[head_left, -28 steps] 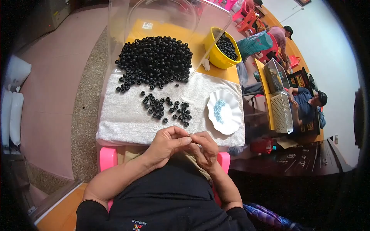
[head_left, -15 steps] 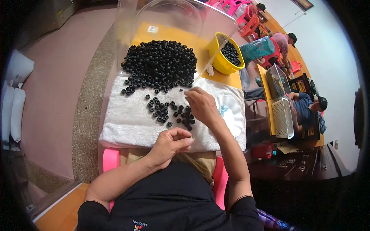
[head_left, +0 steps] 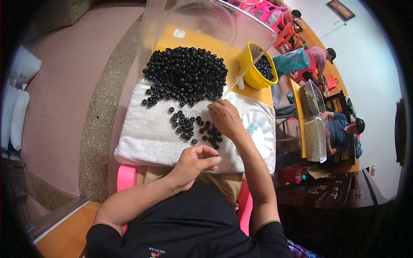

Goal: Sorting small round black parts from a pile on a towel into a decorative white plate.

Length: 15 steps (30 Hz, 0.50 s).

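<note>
Since the first frame, hands have parted. Left hand [head_left: 192, 167]: at near towel edge, thumb and forefinger tips close; cannot tell if pinching anything. Right hand [head_left: 226, 117]: now farther out, fingers bunched beside large pile of round, holed black beads [head_left: 185, 73]; grip unclear. Smaller bead cluster [head_left: 186, 127] lies nearer on white cloth towel [head_left: 144, 139]. Forearm now overlaps white scalloped dish [head_left: 264, 134], right.
</note>
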### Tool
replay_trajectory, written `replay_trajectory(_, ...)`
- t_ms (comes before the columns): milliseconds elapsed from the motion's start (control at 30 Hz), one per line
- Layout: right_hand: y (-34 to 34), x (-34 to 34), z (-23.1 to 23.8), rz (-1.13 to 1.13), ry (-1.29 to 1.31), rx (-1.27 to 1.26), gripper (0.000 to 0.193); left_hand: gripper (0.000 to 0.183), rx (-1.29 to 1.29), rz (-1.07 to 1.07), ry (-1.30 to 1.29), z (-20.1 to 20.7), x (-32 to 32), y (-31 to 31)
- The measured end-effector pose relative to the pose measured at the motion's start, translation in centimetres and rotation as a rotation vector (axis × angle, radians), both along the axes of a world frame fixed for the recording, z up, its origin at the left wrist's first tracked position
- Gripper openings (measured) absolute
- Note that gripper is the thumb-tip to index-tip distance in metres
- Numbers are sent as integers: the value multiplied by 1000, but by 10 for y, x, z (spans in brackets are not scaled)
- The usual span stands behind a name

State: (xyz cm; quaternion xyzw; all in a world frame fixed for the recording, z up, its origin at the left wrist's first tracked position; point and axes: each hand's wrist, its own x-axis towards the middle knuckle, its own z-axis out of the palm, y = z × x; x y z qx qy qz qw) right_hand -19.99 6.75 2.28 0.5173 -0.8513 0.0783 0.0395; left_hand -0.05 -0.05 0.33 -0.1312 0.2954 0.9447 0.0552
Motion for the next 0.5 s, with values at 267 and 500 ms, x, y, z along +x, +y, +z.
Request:
replay_trajectory(267, 50, 38, 12, 35, -720, -476, 13, 13, -10, 36, -43, 1, 2, -1)
replay_trajectory(500, 82, 61, 11, -27, -1216, -588, 14, 13, -17, 58, -49, -2, 0, 0)
